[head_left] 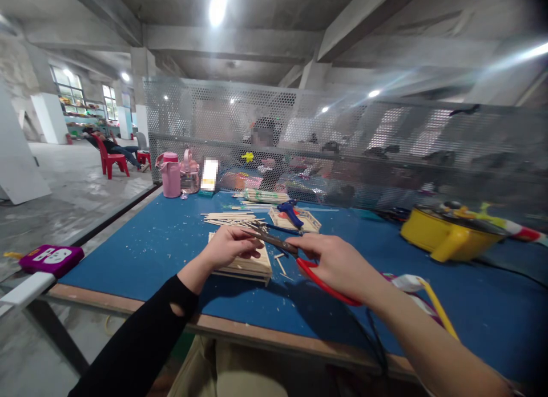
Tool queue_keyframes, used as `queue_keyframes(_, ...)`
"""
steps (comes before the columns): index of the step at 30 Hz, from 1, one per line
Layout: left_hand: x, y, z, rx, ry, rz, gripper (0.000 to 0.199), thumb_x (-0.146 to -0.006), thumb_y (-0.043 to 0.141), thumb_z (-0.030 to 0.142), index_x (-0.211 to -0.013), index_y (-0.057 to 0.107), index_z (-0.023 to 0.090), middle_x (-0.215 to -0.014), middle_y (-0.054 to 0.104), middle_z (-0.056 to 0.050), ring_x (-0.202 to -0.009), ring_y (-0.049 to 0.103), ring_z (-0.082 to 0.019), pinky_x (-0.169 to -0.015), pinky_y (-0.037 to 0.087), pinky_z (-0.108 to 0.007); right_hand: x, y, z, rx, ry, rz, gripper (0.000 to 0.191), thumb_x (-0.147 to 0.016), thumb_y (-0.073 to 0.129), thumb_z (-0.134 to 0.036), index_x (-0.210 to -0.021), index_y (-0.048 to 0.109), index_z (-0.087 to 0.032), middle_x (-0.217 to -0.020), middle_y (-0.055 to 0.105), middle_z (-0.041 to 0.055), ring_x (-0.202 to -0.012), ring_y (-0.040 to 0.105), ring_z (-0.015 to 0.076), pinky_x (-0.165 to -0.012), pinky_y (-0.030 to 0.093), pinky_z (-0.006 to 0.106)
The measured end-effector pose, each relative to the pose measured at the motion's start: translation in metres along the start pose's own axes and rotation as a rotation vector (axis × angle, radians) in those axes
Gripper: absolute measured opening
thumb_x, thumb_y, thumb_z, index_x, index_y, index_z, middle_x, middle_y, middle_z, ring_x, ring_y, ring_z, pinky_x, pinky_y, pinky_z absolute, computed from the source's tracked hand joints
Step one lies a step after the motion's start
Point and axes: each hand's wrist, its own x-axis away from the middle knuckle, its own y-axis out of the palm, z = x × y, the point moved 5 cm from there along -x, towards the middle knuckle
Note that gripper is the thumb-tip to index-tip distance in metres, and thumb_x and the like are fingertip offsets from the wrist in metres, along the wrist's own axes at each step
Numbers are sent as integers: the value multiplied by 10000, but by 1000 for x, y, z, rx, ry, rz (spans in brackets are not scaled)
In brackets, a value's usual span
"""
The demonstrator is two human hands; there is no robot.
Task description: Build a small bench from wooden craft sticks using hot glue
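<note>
My right hand (338, 266) is closed around the red-handled scissors (314, 274), whose dark blades point left toward my other hand. My left hand (229, 248) has its fingers curled together beside the blade tips; anything pinched in them is too small to make out. Beneath it on the blue tabletop lies a flat, layered piece made of pale wooden sticks (246, 270). Loose wooden sticks (231, 217) are piled just behind. A blue glue gun (291, 215) rests on a pale wooden frame (314, 221). Short cut stick bits (280, 264) lie near the scissors.
A pink thermos (170, 177) and a clear pink bottle (189, 177) stand at the back left. On the right is a yellow electric pan (445, 234). A purple box (51, 259) sits at the left edge. Behind a perforated metal screen (205, 123), people are visible.
</note>
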Motion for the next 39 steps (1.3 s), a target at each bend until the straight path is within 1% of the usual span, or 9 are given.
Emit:
queue_keyframes(7, 1, -1, 1, -13, -1, 5, 271, -604, 693, 329, -742, 675, 97, -681, 667, -69, -567, 621, -113, -491, 421, -185, 0, -1, 0, -34, -32, 51, 294, -705, 512, -213, -951, 662, -266, -752, 677, 16, -628, 572, 148, -550, 420, 240)
queue_keyframes(12, 1, 1, 2, -32, 19, -32, 223, -607, 687, 289, -721, 680, 98, -638, 656, -54, -551, 617, -112, -486, 410, -185, 0, 0, -2, -24, -25, 14, 292, -718, 500, -219, -961, 657, -253, -757, 675, 20, -621, 570, 147, -540, 415, 239)
queue_keyframes(19, 0, 1, 2, -15, 33, -23, 230, -609, 686, 302, -719, 680, 100, -628, 655, -53, -553, 620, -117, -474, 408, -178, -1, -2, -1, 22, -10, 54, 303, -716, 509, -231, -984, 648, -254, -827, 683, 25, -687, 592, 159, -583, 433, 246)
queue_keyframes(27, 1, 2, 3, -20, 17, -31, 188, -611, 681, 249, -733, 682, 105, -627, 659, -48, -551, 618, -107, -489, 421, -175, -2, 1, -3, 30, -20, 15, 318, -723, 496, -217, -1009, 631, -246, -907, 680, 30, -787, 607, 184, -642, 452, 274)
queue_keyframes(32, 1, 1, 2, -19, 6, -26, 179, -611, 680, 252, -716, 684, 107, -650, 662, -50, -554, 621, -105, -502, 432, -177, -2, 1, -5, 7, -38, 19, 332, -711, 480, -171, -989, 638, -260, -847, 683, 17, -713, 595, 165, -594, 430, 252)
queue_keyframes(39, 3, 1, -3, 12, -57, -11, 238, -553, 733, 303, -667, 677, 101, -561, 633, -29, -544, 617, -114, -542, 457, -202, -2, 1, -9, -88, -47, -4, 280, -716, 462, -159, -892, 665, -236, -728, 676, 6, -585, 547, 132, -535, 386, 222)
